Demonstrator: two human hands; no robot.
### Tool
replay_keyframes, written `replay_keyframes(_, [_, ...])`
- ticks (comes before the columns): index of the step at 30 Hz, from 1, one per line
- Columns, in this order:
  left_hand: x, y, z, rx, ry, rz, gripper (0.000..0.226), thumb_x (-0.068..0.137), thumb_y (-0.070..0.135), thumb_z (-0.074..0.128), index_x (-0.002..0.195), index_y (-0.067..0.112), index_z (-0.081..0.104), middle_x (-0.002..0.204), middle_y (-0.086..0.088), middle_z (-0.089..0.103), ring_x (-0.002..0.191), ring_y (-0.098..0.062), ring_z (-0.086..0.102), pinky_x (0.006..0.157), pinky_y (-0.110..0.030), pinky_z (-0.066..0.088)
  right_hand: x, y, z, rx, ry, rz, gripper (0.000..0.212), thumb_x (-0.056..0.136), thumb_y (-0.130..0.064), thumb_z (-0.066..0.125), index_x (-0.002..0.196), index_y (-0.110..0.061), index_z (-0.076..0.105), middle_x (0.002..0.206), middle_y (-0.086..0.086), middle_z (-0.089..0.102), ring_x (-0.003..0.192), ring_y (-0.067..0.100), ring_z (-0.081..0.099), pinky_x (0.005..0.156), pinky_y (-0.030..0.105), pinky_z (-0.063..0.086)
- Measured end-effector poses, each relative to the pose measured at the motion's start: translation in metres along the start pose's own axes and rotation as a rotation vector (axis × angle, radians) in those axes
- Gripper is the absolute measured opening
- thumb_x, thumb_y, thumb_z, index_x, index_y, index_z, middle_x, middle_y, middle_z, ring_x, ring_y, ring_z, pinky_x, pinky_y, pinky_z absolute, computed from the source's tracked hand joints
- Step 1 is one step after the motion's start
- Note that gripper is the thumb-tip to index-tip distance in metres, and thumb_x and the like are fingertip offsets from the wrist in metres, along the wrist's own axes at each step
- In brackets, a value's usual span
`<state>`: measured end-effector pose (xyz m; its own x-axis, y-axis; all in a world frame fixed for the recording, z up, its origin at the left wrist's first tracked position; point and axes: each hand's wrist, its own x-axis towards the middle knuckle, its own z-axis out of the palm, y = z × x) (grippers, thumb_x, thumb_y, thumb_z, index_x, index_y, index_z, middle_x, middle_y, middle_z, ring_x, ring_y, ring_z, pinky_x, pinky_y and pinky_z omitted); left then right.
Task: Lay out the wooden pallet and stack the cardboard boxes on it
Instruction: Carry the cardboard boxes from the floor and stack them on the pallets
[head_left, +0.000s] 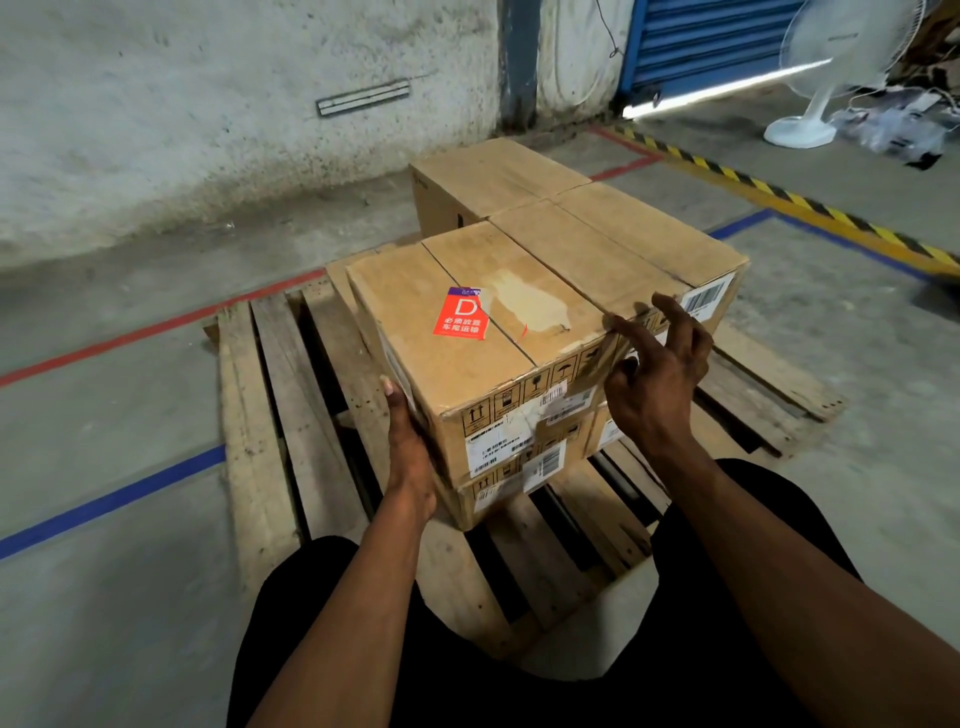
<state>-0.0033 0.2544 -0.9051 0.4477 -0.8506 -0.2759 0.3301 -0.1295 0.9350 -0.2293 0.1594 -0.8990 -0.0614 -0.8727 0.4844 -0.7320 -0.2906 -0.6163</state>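
Floor (130, 493): grey concrete, lying under everything, with red and blue tape lines crossing it and a yellow-black hazard strip (779, 195) running along the far right.
Wall (182, 104): rough whitewashed surface rising behind the stack; a blue roller shutter (711, 36) is standing at the upper right.
Wooden pallet (270, 415): lying flat on the floor, its slats running away from the person, carrying the boxes.
Cardboard boxes: the top near box (467, 332) is sitting on a lower box (498, 491) whose labelled front is showing just beneath it; a right-hand box (623, 244) is touching the top near box along its side; a far box (483, 176) is standing behind them, nearest the wall.
White fan (831, 67): standing on the floor at the upper right, well apart from the pallet.
Left hand (408, 441): pressing flat against the left side of the top near box by its near corner, fingers straight, the grip spread along the cardboard.
Right hand (657, 369): hovering at the right end of that box's front, fingers loosely spread and slightly bent, fingertips (615, 322) reaching the upper edge; whether they are touching it I cannot tell.
Red sticker (460, 314): sitting on the lid of the top near box, bearing a large D, beside a pale torn patch.
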Motion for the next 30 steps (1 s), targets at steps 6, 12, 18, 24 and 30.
replay_keyframes(6, [0.003, -0.003, -0.013, 0.114, -0.012, -0.035, 0.068, 0.107, 0.063, 0.008, 0.161, 0.032, 0.035, 0.145, 0.014, 0.043, 0.135, -0.007, 0.037, 0.119, -0.042, 0.024, 0.002, -0.003, 0.002, 0.017, 0.046, 0.004, 0.053, 0.074, -0.022, 0.057, 0.124, -0.027, 0.075, 0.156, 0.008, 0.04, 0.145, 0.038, 0.022, 0.113, 0.062, 0.03])
replay_keyframes(12, [0.021, 0.0, -0.036, 0.141, -0.026, -0.09, 0.121, 0.061, 0.109, 0.017, 0.165, 0.046, 0.015, 0.171, 0.01, 0.023, 0.156, -0.016, 0.028, 0.126, -0.063, 0.006, -0.004, -0.007, 0.005, -0.081, 0.02, -0.019, 0.067, 0.073, -0.03, 0.056, 0.14, -0.029, 0.059, 0.165, 0.009, 0.027, 0.148, 0.041, 0.022, 0.113, 0.062, 0.03])
replay_keyframes(18, [0.053, 0.014, -0.055, -0.175, 0.11, -0.194, 0.128, 0.066, 0.108, 0.016, 0.166, 0.03, 0.024, 0.173, 0.003, 0.027, 0.16, -0.02, 0.02, 0.128, -0.055, 0.013, -0.013, -0.01, 0.021, -0.205, -0.062, -0.257, 0.087, 0.073, -0.03, 0.063, 0.158, -0.023, 0.042, 0.17, 0.009, 0.028, 0.152, 0.045, 0.023, 0.118, 0.064, 0.026])
replay_keyframes(24, [0.063, 0.031, -0.044, -0.164, 0.103, -0.146, 0.105, 0.089, 0.088, 0.003, 0.161, 0.019, 0.038, 0.168, -0.003, 0.037, 0.156, -0.024, 0.031, 0.127, -0.045, 0.018, -0.009, 0.0, 0.02, -0.263, -0.08, -0.328, 0.091, 0.072, -0.016, 0.074, 0.157, -0.026, 0.044, 0.168, 0.002, 0.035, 0.152, 0.042, 0.026, 0.114, 0.065, 0.029])
replay_keyframes(30, [0.07, 0.033, -0.033, -0.16, 0.024, -0.074, 0.09, 0.098, 0.079, 0.006, 0.151, 0.023, 0.053, 0.142, -0.003, 0.064, 0.108, -0.012, 0.067, 0.094, -0.024, 0.045, -0.01, -0.002, 0.014, -0.262, -0.106, -0.352, 0.089, 0.073, -0.014, 0.065, 0.158, -0.031, 0.042, 0.168, -0.002, 0.034, 0.15, 0.04, 0.027, 0.113, 0.063, 0.029])
